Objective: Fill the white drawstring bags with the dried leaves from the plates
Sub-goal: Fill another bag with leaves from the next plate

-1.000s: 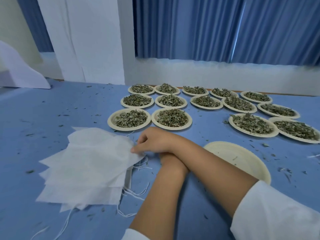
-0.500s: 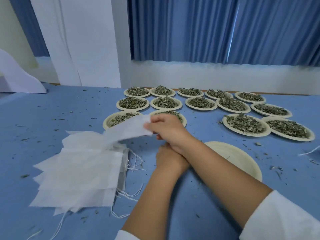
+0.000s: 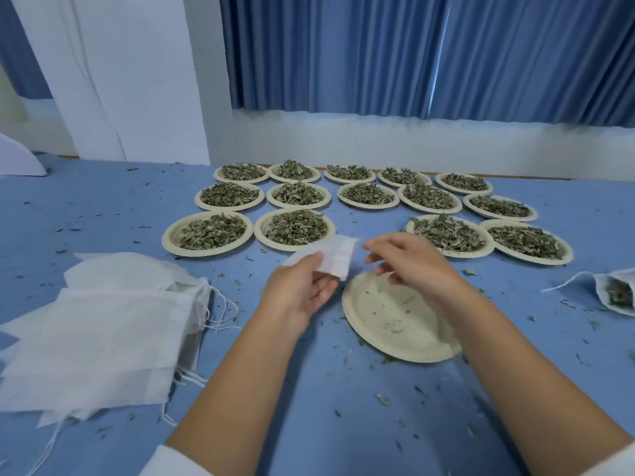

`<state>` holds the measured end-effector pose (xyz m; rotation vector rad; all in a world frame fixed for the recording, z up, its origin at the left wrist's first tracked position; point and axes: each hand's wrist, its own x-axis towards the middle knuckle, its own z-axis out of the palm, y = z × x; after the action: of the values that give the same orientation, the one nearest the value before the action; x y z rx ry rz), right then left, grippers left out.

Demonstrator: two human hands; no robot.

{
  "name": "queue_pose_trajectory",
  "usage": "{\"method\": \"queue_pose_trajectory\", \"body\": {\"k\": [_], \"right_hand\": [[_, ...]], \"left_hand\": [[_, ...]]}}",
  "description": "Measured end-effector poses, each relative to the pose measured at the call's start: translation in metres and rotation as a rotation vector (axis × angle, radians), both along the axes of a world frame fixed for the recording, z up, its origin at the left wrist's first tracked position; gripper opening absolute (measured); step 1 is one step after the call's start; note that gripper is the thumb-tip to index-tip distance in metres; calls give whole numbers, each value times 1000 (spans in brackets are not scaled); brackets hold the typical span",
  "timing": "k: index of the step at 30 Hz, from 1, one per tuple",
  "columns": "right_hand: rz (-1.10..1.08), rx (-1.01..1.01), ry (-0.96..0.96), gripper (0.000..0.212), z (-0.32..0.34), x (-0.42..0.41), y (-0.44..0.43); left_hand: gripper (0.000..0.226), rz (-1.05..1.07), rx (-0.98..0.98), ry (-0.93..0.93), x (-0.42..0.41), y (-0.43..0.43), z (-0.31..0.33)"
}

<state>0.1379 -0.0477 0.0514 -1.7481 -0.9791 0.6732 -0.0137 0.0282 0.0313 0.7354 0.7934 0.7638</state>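
By a near-bare plate (image 3: 391,321) — bag (image 3: 335,257) pinched in left hand (image 3: 302,290), right hand (image 3: 409,266) loosely curled

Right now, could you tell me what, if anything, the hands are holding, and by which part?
The left hand pinches a white drawstring bag by its near edge; the right hand, fingers curled beside the bag, shows no clear hold.

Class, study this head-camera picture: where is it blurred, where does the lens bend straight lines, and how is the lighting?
Head view: the bag stack at the left edge is smeared, and the left hand, its held bag and the right hand are soft; head view: the pillar leans and the curtain pleats fan outward; head view: light is even and bluish, shadows faint, no glare.
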Motion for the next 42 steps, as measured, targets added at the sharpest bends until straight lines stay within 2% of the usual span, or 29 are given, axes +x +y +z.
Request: {"method": "queue_pose_trajectory", "body": {"k": [2, 4, 6, 7, 9, 13, 15, 17, 19, 21, 23, 26, 30, 32, 38, 42], "right_hand": [[-95, -140, -314, 20, 3, 23, -9], [-94, -365, -451, 35, 5, 47, -19], [-28, -553, -353, 53, 8, 61, -28], [-6, -601, -306, 49, 8, 64, -31], [-2, -616, -309, 28, 7, 64, -33], [38, -519, -289, 11, -2, 45, -22], [51, -387, -129, 9, -9, 27, -12], [89, -264, 110, 13, -15, 9, -3], [108, -231, 226, 18, -16, 6, 0], [0, -172, 270, 17, -17, 18, 1], [-214, -90, 314, 14, -19, 42, 0], [-488, 42, 502, 8, -26, 77, -9], [-619, 301, 741, 11, -31, 104, -17], [-626, 369, 800, 22, -32, 110, -18], [-629, 416, 839, 8, -31, 114, -20], [-634, 374, 818, 16, -33, 117, -25]], "left_hand": [[7, 68, -9, 2, -3, 3, -1], [9, 117, 7, 3, -3, 4, 0], [5, 136, 31, 3, -4, 2, 1], [3, 145, 44, 0, -4, 1, 1], [4, 150, 70, 6, -3, -2, 2], [3, 128, 85, 10, -2, -5, 3], [4, 127, 89, -17, -2, -5, 4], [5, 135, 93, -40, -3, -4, 5], [5, 131, 89, -31, -3, -5, 5], [4, 122, 85, -33, -3, -5, 4], [3, 117, 104, -34, -2, -7, 5], [3, 93, 132, -38, -1, -10, 6], [3, 42, 139, -10, 1, -12, 4], [5, 35, 137, 2, 1, -12, 3], [4, 44, 128, 6, 1, -10, 3], [3, 42, 123, -3, 1, -10, 3]]}}
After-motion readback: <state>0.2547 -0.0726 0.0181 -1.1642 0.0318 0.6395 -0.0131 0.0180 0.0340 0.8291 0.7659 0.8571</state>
